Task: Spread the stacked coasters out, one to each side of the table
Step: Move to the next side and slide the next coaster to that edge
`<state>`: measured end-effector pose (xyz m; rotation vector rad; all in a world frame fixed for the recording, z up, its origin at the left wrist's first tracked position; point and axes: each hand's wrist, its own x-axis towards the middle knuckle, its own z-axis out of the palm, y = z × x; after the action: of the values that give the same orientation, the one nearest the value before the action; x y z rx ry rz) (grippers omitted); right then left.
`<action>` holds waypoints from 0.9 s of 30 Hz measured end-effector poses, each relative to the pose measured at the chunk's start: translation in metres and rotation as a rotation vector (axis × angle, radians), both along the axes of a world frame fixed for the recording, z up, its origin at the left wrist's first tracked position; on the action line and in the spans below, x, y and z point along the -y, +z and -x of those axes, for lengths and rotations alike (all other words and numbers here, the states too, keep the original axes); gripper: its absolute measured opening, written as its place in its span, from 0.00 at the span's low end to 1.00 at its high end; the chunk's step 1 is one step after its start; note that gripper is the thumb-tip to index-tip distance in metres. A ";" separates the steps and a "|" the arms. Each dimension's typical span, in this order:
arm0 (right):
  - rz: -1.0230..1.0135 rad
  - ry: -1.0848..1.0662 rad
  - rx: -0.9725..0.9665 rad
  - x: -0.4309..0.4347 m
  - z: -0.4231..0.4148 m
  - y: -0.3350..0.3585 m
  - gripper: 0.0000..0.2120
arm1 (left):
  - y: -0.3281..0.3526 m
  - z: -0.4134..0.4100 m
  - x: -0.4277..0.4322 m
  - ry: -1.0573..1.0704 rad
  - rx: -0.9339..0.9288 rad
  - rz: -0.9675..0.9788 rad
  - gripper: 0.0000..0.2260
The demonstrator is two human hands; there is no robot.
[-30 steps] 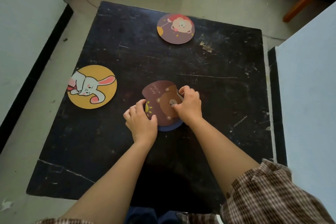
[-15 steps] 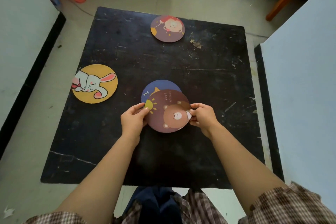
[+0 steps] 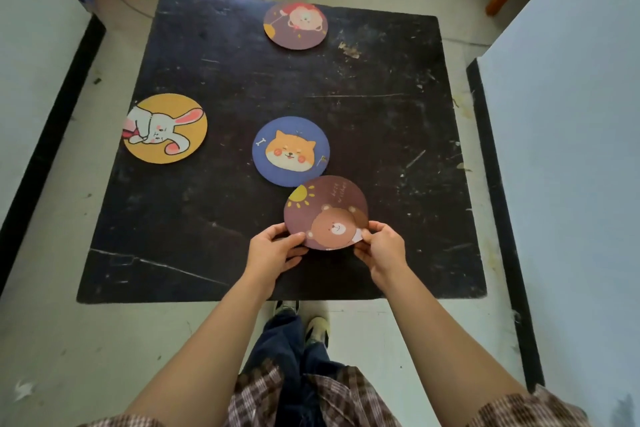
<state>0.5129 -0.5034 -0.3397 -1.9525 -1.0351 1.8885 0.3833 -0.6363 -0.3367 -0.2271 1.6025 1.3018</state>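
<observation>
Coasters lie spread over the black table (image 3: 214, 218) — four round ones, each with a cartoon animal. The brown bear coaster (image 3: 325, 211) is near the table's near edge, held between both hands: the left hand (image 3: 273, 253) pinches its lower left rim, thumb on top and fingers curled beneath, while the right hand (image 3: 382, 248) grips the lower right rim in the same way. Whether its far edge rests on the table or is lifted clear cannot be told. Its far edge just meets or slightly overlaps the blue dog coaster (image 3: 291, 151), which lies flat around the middle of the table. The yellow rabbit coaster (image 3: 165, 128) sits at the left side, its edge reaching the table's rim. The purple lion coaster (image 3: 296, 26) lies at the far side — well apart from the others.
</observation>
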 end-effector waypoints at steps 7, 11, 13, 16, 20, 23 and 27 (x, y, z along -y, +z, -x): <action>-0.085 0.408 0.132 0.013 -0.044 -0.004 0.07 | -0.003 -0.016 0.018 -0.179 -0.221 0.063 0.13; -0.086 0.547 0.171 0.016 -0.051 -0.003 0.03 | -0.002 -0.012 0.023 -0.256 -0.289 0.114 0.13; -0.045 0.572 0.190 0.017 -0.051 -0.003 0.06 | -0.003 -0.005 0.022 -0.316 -0.309 0.139 0.14; -0.021 0.635 0.232 0.017 -0.052 -0.005 0.10 | -0.003 0.006 0.018 -0.405 -0.332 0.187 0.17; -0.089 0.688 0.295 0.019 -0.052 -0.007 0.09 | -0.003 0.018 0.012 -0.496 -0.381 0.233 0.18; -0.238 0.572 0.318 0.019 -0.050 -0.010 0.05 | -0.004 0.018 0.013 -0.470 -0.495 0.288 0.19; -0.319 0.460 0.296 0.019 -0.040 -0.011 0.05 | -0.009 0.008 0.024 -0.320 -0.601 0.385 0.19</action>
<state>0.5531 -0.5228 -0.3507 -1.9542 -1.8795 1.5122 0.3749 -0.6599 -0.3457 0.2075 2.2874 0.8404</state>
